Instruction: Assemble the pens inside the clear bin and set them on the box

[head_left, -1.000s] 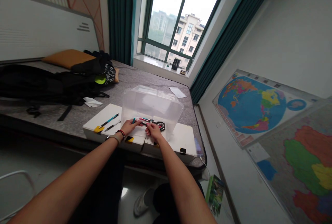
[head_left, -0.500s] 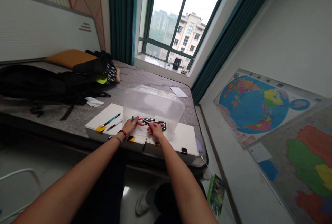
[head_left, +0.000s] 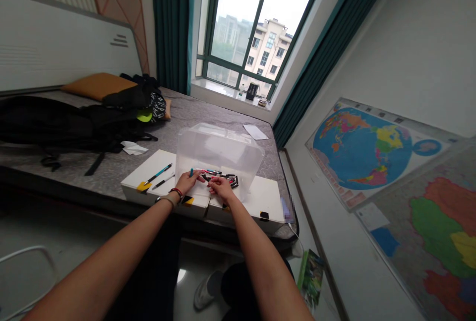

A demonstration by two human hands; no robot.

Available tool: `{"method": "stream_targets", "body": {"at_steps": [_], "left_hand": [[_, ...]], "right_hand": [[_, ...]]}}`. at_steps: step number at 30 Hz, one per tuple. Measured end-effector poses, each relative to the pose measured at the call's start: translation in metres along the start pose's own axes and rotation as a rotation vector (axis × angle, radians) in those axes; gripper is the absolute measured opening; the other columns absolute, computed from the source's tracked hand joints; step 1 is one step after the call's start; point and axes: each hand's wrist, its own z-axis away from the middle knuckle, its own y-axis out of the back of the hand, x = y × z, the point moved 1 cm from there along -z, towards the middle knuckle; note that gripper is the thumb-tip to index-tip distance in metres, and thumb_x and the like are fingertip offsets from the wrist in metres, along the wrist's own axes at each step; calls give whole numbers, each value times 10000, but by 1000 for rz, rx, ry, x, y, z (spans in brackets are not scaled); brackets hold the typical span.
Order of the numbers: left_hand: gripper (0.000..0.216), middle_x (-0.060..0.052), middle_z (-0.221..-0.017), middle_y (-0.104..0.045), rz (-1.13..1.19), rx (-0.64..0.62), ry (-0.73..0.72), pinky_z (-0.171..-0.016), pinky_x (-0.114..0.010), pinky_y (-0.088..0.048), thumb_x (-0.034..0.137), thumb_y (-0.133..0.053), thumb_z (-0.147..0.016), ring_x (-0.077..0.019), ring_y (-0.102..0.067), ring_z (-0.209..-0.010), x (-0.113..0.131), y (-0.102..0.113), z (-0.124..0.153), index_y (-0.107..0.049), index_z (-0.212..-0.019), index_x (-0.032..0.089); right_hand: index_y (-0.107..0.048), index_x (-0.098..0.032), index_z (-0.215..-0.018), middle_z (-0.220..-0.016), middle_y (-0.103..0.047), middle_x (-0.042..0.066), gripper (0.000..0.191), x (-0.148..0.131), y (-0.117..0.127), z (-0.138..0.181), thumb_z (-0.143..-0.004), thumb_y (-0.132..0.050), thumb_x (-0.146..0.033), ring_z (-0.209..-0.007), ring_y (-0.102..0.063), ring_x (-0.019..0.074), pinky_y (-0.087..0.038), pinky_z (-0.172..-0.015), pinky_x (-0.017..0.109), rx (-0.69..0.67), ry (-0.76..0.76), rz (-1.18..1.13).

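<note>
My left hand (head_left: 189,182), fingers closed, grips a teal pen part (head_left: 191,172) whose end sticks up above the knuckles. Opposite it, my right hand (head_left: 222,188) pinches a slim dark pen part (head_left: 208,179) with thumb and forefinger. The fingertips of both hands almost meet in front of a clear plastic bin (head_left: 219,145) lying on its side. Several pens and loose pen parts (head_left: 230,180) are piled in the bin's mouth, partly hidden by my hands. On the white box to the left lie a blue pen (head_left: 158,174) and a black-and-white pen (head_left: 162,182).
Two white boxes (head_left: 260,197) with yellow and black tape stand at the edge of a bed (head_left: 186,112). A black bag (head_left: 55,122), an orange cushion (head_left: 97,86) and crumpled tissue (head_left: 134,148) lie to the left. White paper (head_left: 255,132) rests behind the bin.
My right hand has shifted slightly left and its dark part now tilts lower, close to the left fingers. My left hand stays nearly in place, still gripping the teal part.
</note>
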Motion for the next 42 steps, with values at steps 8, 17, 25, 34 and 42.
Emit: {"method": "stream_targets", "body": {"at_steps": [8, 17, 25, 34, 42], "left_hand": [[729, -54, -644, -692, 100, -15, 71, -509, -270, -322, 761, -512, -737, -128, -437, -470, 2, 0, 2, -676, -1045, 120], [740, -20, -621, -619, 252, -64, 84, -469, -244, -261, 768, -373, -812, -78, -354, -434, 1, 0, 0, -657, -1030, 120], [567, -27, -747, -671, 189, -76, 86, -559, -256, -383, 547, -713, -666, -109, -482, -556, -7, -1, 0, -663, -1062, 145], [318, 49, -530, -483, 308, -81, 137, -456, -219, -262, 470, -651, -694, -81, -386, -449, -7, 3, -4, -586, -764, 166], [400, 39, -547, -469, 275, -73, 64, -484, -236, -291, 542, -579, -772, -94, -375, -484, 1, 3, 1, -671, -852, 161]], "right_hand": [[-610, -156, -839, -796, -730, 64, 346, 0, 2, 2, -613, -837, -287, -665, -695, 148, -552, -610, 243, 100, -23, -212], [-607, -169, -856, -841, -737, 63, 296, 1, 9, 3, -654, -814, -230, -800, -711, 160, -561, -725, 257, 128, -7, -438], [-628, -160, -848, -798, -734, 60, 264, -3, 10, 8, -649, -799, -184, -776, -701, 146, -546, -737, 242, 135, 8, -516], [-614, -183, -822, -761, -708, 19, 241, -8, 11, 12, -650, -782, -179, -676, -655, 116, -547, -709, 247, 181, 2, -525], [-604, -186, -784, -694, -664, -12, 225, -6, 12, 9, -626, -764, -175, -626, -613, 106, -534, -662, 240, 203, 10, -525]]}}
